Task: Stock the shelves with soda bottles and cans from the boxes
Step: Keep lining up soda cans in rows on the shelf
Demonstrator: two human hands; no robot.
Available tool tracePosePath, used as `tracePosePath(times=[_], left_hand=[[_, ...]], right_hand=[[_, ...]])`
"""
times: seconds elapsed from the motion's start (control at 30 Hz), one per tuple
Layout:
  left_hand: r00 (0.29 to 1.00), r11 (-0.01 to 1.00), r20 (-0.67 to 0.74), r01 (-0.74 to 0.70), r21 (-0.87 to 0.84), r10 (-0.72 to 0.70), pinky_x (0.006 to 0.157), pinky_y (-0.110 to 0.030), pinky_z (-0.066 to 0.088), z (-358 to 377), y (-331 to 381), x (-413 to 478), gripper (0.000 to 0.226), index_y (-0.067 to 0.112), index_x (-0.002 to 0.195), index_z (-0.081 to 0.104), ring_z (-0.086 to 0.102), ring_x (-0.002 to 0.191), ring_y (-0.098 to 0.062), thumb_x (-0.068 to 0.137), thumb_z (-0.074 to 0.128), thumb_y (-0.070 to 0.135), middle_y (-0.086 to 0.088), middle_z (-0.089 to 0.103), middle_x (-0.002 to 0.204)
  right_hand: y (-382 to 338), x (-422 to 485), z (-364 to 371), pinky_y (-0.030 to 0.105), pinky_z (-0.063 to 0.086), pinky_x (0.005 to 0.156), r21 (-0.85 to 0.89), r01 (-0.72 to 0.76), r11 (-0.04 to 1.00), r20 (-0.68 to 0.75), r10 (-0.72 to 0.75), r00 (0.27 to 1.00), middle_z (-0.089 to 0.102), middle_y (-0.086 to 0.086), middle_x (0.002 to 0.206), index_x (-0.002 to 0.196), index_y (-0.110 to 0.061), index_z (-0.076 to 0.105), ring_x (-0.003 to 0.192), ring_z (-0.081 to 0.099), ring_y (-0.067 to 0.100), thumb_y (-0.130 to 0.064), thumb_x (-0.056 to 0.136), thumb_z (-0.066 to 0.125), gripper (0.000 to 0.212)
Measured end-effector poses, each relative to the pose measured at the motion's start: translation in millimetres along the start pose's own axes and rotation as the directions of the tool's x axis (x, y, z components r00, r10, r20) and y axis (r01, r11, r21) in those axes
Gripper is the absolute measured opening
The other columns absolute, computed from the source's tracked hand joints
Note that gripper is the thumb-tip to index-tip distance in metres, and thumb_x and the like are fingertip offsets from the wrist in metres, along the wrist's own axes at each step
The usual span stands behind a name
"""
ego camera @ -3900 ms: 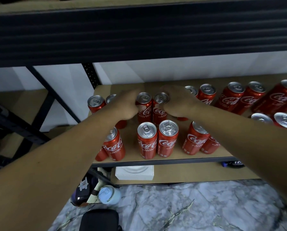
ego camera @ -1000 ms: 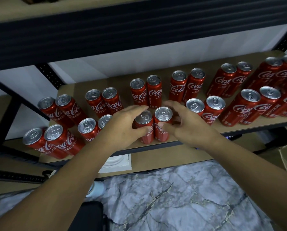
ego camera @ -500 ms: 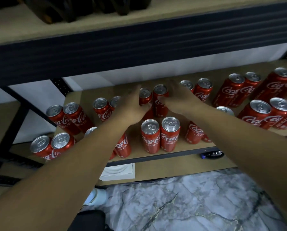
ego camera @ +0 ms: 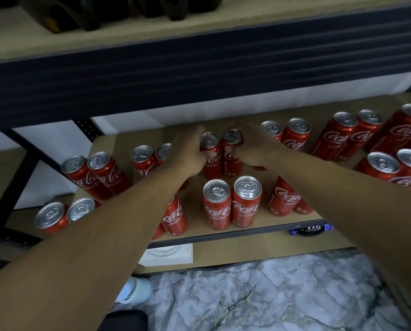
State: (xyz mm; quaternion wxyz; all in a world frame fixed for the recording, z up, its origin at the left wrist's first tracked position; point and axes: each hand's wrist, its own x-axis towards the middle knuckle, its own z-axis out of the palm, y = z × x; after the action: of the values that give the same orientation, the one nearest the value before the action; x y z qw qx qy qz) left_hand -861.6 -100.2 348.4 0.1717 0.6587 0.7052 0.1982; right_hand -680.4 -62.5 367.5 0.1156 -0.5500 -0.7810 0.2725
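Several red cola cans stand in pairs on the wooden shelf [ego camera: 259,225]. Both my arms reach into the back row. My left hand [ego camera: 187,154] wraps around a can [ego camera: 210,149] from its left side. My right hand [ego camera: 252,146] wraps around the neighbouring can [ego camera: 232,151] from its right side. The two cans stand upright, touching each other, with fingers curled over their fronts. A front pair of cans [ego camera: 232,203] stands free just below my hands.
More can pairs fill the shelf to the left [ego camera: 94,173] and right [ego camera: 347,134]. A dark shelf beam [ego camera: 199,75] hangs low overhead. Below sit a lower board with a white box [ego camera: 168,254], a dark bottle [ego camera: 309,230] and marble floor [ego camera: 271,297].
A second ago my hands were on the front pair at the shelf edge. They let go and reached back, and both now grip the pair in the back row.
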Motion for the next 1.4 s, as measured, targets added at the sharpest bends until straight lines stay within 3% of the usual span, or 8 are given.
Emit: tracePosePath(times=[0.23,0.37,0.57,0.7,0.83,1.0,1.23,1.4], left_hand=[[0.997,0.998,0.045,-0.054,-0.038,0.055,0.099,-0.042,0.051,-5,-4,-3,0.054,0.020,0.137,0.055,0.059,0.123,-0.024,0.088,0.079,0.028,-0.004,0.064,0.132],[0.995,0.995,0.071,-0.062,-0.079,0.067,0.106,-0.045,0.049,-14,-2,-17,0.066,0.026,0.150,0.043,0.054,0.132,-0.022,0.092,0.075,0.033,-0.002,0.056,0.147],[0.972,0.966,0.208,-0.058,-0.252,0.112,0.109,-0.037,0.049,-29,5,-71,0.057,0.030,0.144,0.052,0.057,0.125,-0.006,0.091,0.072,0.039,0.010,0.060,0.139],[0.936,0.988,0.316,-0.152,-0.036,0.155,0.105,-0.036,0.050,-34,18,-89,0.079,0.031,0.149,0.047,0.057,0.126,-0.011,0.079,0.078,0.053,0.008,0.059,0.142],[0.931,0.983,0.332,-0.177,0.054,0.149,0.086,-0.033,0.056,-34,26,-93,0.059,0.029,0.134,0.057,0.063,0.103,-0.012,0.082,0.081,0.041,0.006,0.067,0.123],[0.929,0.985,0.338,-0.171,0.033,0.150,0.084,-0.033,0.058,-37,23,-97,0.050,0.028,0.130,0.060,0.064,0.099,-0.010,0.084,0.080,0.036,0.007,0.068,0.118],[0.941,0.978,0.283,-0.207,0.041,0.187,0.111,-0.033,0.041,-40,30,-110,0.079,0.030,0.156,0.038,0.044,0.141,-0.016,0.088,0.073,0.050,0.006,0.044,0.158],[0.939,0.951,0.154,-0.304,-0.053,0.308,0.107,-0.020,0.035,-38,56,-134,0.062,0.035,0.153,0.041,0.043,0.139,-0.007,0.096,0.066,0.039,0.016,0.043,0.156]], right_hand=[[2,-6,-3,0.034,0.040,0.096,0.019,-0.016,1.000,0.054,0.015,0.998,0.054,0.005,0.147,0.148,-0.022,0.044,0.133,0.052,0.028,-0.036,0.096,0.068,0.058],[-3,-28,-10,0.033,0.043,0.094,0.064,-0.025,0.998,0.029,0.023,0.999,0.050,0.005,0.152,0.154,-0.024,0.035,0.133,0.053,0.028,-0.039,0.099,0.061,0.063],[-7,-97,-15,0.032,0.044,0.107,0.259,0.004,0.966,0.071,-0.023,0.997,0.057,-0.010,0.144,0.150,-0.035,0.044,0.134,0.052,0.013,-0.037,0.097,0.064,0.057],[-4,-114,5,0.036,0.052,0.100,0.157,-0.036,0.987,0.147,0.013,0.989,0.063,-0.007,0.132,0.143,-0.029,0.049,0.122,0.060,0.016,-0.030,0.087,0.074,0.061],[-3,-117,18,0.027,0.047,0.081,0.141,-0.028,0.990,0.082,0.017,0.996,0.066,-0.007,0.111,0.118,-0.027,0.058,0.104,0.063,0.016,-0.026,0.090,0.072,0.031],[-6,-121,19,0.023,0.044,0.074,0.170,-0.036,0.985,0.054,0.027,0.998,0.065,-0.011,0.106,0.115,-0.031,0.058,0.101,0.063,0.013,-0.027,0.092,0.071,0.027],[-7,-144,16,0.037,0.046,0.111,0.291,-0.041,0.956,0.012,0.039,0.999,0.056,-0.009,0.145,0.152,-0.028,0.040,0.133,0.052,0.010,-0.031,0.095,0.070,0.064],[3,-186,-5,0.018,0.037,0.110,0.331,-0.039,0.943,-0.103,0.077,0.992,0.053,-0.011,0.149,0.154,-0.024,0.042,0.136,0.044,0.000,-0.027,0.100,0.064,0.058]])
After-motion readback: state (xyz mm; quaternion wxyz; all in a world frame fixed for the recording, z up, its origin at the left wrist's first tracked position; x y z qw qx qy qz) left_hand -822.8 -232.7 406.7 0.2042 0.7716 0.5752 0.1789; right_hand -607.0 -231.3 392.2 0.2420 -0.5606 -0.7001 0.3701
